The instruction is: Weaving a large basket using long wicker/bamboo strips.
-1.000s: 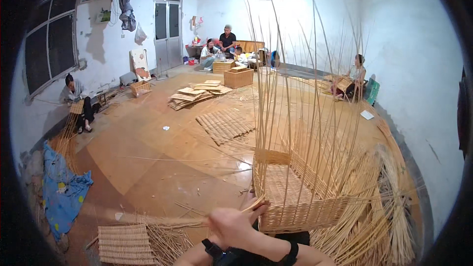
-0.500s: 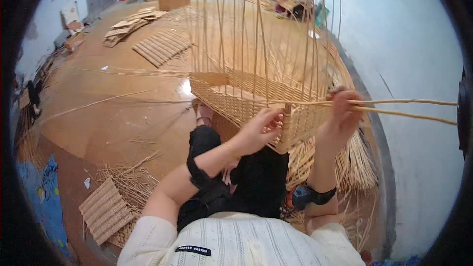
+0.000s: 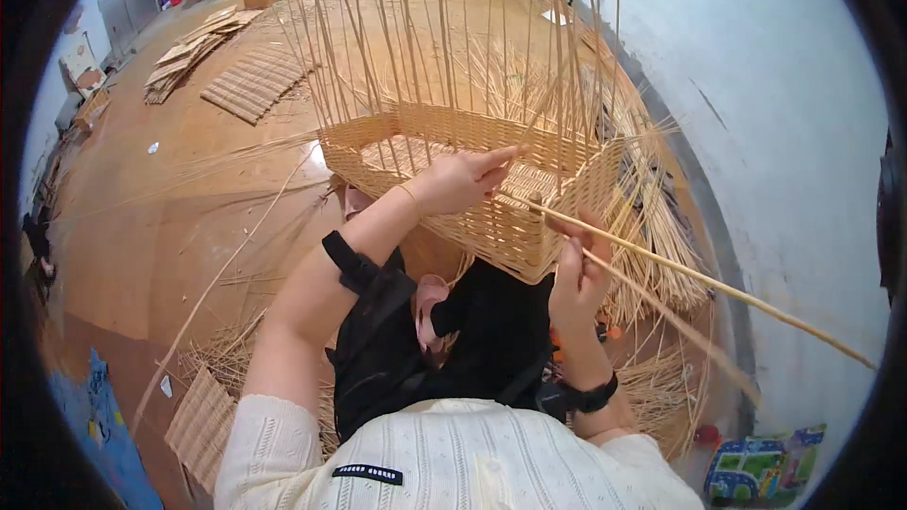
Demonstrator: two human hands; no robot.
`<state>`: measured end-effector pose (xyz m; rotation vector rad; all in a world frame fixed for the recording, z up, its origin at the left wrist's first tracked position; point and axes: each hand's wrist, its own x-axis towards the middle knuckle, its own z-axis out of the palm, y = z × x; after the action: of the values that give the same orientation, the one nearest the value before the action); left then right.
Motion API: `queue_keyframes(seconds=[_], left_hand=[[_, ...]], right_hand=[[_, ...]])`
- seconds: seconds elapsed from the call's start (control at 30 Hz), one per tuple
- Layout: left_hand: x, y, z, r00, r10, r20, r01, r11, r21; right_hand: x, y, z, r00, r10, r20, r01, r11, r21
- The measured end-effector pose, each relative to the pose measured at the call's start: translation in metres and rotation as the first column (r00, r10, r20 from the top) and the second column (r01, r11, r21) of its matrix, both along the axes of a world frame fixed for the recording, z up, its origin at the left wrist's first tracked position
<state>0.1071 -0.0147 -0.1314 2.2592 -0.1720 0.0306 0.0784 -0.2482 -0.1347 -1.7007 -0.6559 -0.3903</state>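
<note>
In the head view, the woven basket (image 3: pixel 501 238) sits in front of the person, over the knees, one corner turned toward the body, with tall upright canes (image 3: pixel 445 42) rising from its rim. The left hand (image 3: pixel 458 181) lies over the near long side, its index finger stretched out across the rim; the other fingers bend down close to the inner end of a thick rod (image 3: pixel 699 277), though whether they pinch it I cannot tell. That rod crosses the rim beside a short stub (image 3: pixel 536 199) at the near corner and sticks out to the right. The right hand (image 3: pixel 576 276) is just outside the corner, below the thick rod, thumb and fingers closed on a thin rod (image 3: pixel 661 310), whose outer end is blurred. To the right of the basket a heap of loose canes (image 3: pixel 652 260) lies on the floor (image 3: pixel 189 217); a flat woven panel (image 3: pixel 203 427) lies at lower left. The step in hand looks like weaving this pair of rods around the near corner. As I judge it, the next move calls for the left fingers to steady the weave while the right hand bends the rods snugly past the stub, keeping them tight and uncrossed.
</note>
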Motion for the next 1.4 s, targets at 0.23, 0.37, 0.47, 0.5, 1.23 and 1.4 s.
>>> queue_keyframes(seconds=[0.23, 0.37, 0.47, 0.5, 1.23, 1.4], left_hand=[[0.012, 0.025, -0.056, 0.98, -0.196, 0.013, 0.18, 0.871, -0.458], [0.007, 0.016, -0.059, 0.976, -0.184, -0.118, 0.104, 0.867, -0.487], [0.009, 0.021, -0.068, 0.972, -0.218, -0.082, 0.143, 0.834, -0.533], [0.01, 0.017, -0.066, 0.977, -0.197, -0.086, 0.129, 0.858, -0.498], [-0.117, -0.146, 0.081, 0.515, -0.306, 0.801, 0.414, 0.907, 0.081], [-0.103, -0.13, 0.125, 0.624, 0.11, 0.774, -0.378, 0.909, 0.176]], right_hand=[[-0.001, -0.008, -0.017, 0.989, 0.1, 0.105, -0.105, 0.993, 0.045], [0.015, 0.003, 0.002, 0.997, 0.031, 0.077, -0.03, 0.999, -0.019], [0.042, 0.033, 0.036, 0.978, 0.207, -0.012, -0.207, 0.97, -0.125], [0.051, 0.04, 0.043, 0.988, 0.137, -0.074, -0.144, 0.984, -0.105], [-0.005, 0.032, -0.009, 0.988, 0.006, -0.154, 0.025, 0.979, 0.202], [0.003, 0.038, -0.018, 0.762, -0.475, 0.44, 0.579, 0.804, -0.135]])
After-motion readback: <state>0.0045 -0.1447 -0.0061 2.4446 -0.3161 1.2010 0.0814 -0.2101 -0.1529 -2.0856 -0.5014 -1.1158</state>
